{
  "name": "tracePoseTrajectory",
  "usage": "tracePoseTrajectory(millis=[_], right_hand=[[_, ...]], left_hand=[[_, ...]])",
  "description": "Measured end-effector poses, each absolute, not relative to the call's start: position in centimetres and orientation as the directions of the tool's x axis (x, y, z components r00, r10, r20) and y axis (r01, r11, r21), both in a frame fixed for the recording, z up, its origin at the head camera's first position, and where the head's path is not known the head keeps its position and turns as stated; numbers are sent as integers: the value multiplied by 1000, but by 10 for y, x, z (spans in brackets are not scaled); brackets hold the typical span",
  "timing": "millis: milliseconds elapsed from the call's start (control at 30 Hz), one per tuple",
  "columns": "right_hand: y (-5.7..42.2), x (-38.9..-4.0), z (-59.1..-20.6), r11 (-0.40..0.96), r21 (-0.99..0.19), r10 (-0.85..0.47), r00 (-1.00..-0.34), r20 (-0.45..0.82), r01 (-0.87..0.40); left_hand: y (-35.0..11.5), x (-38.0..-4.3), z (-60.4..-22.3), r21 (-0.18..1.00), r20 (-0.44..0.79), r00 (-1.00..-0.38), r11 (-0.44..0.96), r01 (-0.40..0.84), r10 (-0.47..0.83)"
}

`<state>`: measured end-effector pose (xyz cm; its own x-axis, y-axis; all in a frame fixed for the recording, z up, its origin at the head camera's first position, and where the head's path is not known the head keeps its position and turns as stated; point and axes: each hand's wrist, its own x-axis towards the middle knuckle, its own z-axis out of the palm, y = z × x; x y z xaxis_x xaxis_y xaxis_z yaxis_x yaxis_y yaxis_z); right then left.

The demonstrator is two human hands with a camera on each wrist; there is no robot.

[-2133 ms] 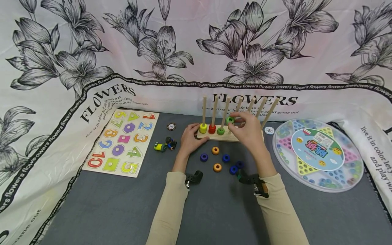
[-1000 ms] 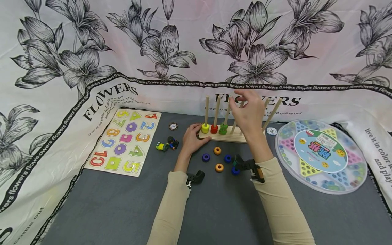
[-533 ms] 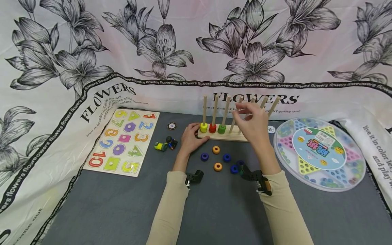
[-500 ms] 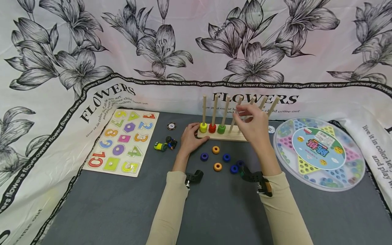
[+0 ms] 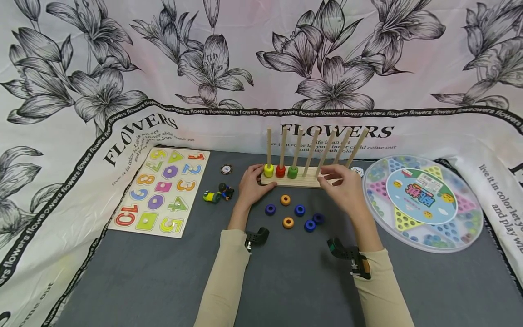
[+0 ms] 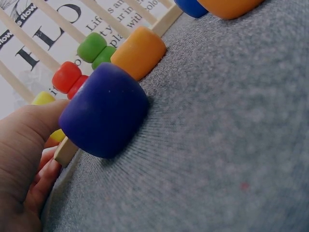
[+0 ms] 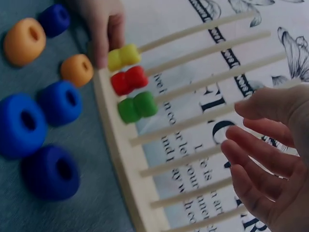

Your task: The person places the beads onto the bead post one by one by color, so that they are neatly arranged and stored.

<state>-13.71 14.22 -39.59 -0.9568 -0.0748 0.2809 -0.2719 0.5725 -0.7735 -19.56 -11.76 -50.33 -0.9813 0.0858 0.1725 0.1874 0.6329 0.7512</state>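
Note:
My left hand (image 5: 252,186) holds the left end of a wooden peg rack (image 5: 302,182), thumb in front and fingers behind. Seven or so upright pegs are avoided as a count: several rise from its base. The three leftmost carry yellow beads (image 5: 268,170), red beads (image 5: 280,171) and green beads (image 5: 292,172), stacked in pairs. My right hand (image 5: 345,188) hovers in front of the rack's right part, fingers loosely bent and holding nothing, as the right wrist view shows. Loose on the cloth before the rack lie two orange beads (image 5: 285,200) and several blue beads (image 5: 299,210).
A number and shape puzzle board (image 5: 161,193) lies at the left. Near it are a small toy figure with a yellow-green part (image 5: 216,194) and a dark chip (image 5: 226,169). A round board-game box (image 5: 422,204) lies at the right, with a pale chip (image 5: 357,171) beside the rack.
The green bead that my right hand pinched now sits on the third peg atop another. That hand has let go, drawn back and lowered toward the rack's right side. My left hand stays put.

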Motion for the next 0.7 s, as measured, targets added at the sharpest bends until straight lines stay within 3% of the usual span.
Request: tracePoseTrajectory(millis=[300, 700], right_hand=[[159, -126, -420, 554, -799, -200, -969, 144, -232], [174, -110, -451, 540, -806, -395, -919, 13, -243]], left_hand=[[-119, -195, -505, 743, 186, -978, 639, 200, 89], [-117, -196, -504, 740, 176, -981, 646, 189, 86]])
